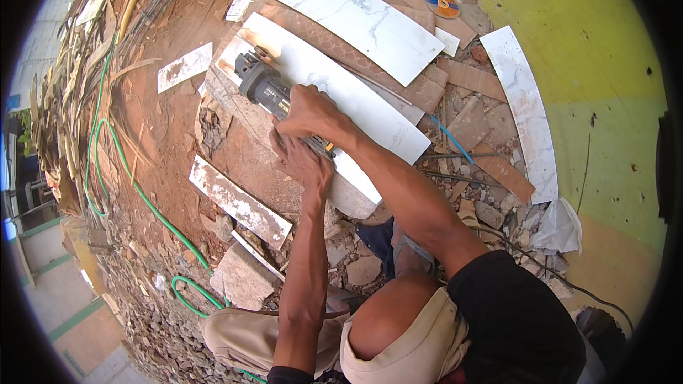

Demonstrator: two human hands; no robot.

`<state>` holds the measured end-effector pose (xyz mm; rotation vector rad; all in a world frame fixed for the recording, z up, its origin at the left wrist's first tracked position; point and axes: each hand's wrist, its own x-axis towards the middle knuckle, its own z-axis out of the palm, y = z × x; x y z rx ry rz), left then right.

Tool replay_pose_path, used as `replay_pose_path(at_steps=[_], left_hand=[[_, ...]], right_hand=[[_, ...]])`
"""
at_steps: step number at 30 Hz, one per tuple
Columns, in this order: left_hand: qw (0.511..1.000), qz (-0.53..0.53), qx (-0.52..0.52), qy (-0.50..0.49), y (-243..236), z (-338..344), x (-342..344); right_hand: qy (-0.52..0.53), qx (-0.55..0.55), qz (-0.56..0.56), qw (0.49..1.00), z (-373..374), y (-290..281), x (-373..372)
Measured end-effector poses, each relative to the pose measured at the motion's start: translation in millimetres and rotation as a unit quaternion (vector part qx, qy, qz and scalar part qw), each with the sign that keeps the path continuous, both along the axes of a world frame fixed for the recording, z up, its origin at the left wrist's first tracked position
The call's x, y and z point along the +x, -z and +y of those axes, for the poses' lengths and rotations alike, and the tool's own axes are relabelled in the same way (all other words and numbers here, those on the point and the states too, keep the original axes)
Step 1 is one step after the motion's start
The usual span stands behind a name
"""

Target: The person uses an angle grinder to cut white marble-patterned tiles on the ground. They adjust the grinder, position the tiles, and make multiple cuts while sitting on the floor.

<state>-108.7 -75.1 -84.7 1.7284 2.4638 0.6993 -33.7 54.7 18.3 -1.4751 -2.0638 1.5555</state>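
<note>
Both hands are closed around a dark grey angle grinder (269, 91), its head pointing to the far left. My right hand (313, 112) wraps over the top of its body. Close below, my left hand (304, 160) grips the rear part near an orange detail. Under the grinder lies a long white marble-look tile (370, 119), with brownish dust around the grinder's head. The tile rests on a stone slab (256, 117). The grinder's disc is hidden, so I cannot tell whether it touches the tile.
Another white tile (356, 18) lies beyond, on brown tiles. A narrow tile strip (523, 114) leans by the yellow-green wall (597, 64). Nearby are an orange disc (442, 6), a dusty tile piece (240, 200), a green hose (160, 217), a black cable (548, 267) and rubble.
</note>
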Motion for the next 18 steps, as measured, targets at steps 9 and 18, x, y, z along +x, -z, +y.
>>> replay_pose_path(at_steps=[9,18], left_hand=[[1.000,0.019,0.003,0.004,-8,2,4],[1.000,0.004,0.002,0.012,-5,0,-6]], right_hand=[[0.000,0.009,-0.002,1.000,-5,0,8],[0.024,-0.030,0.007,0.999,-11,-18,18]])
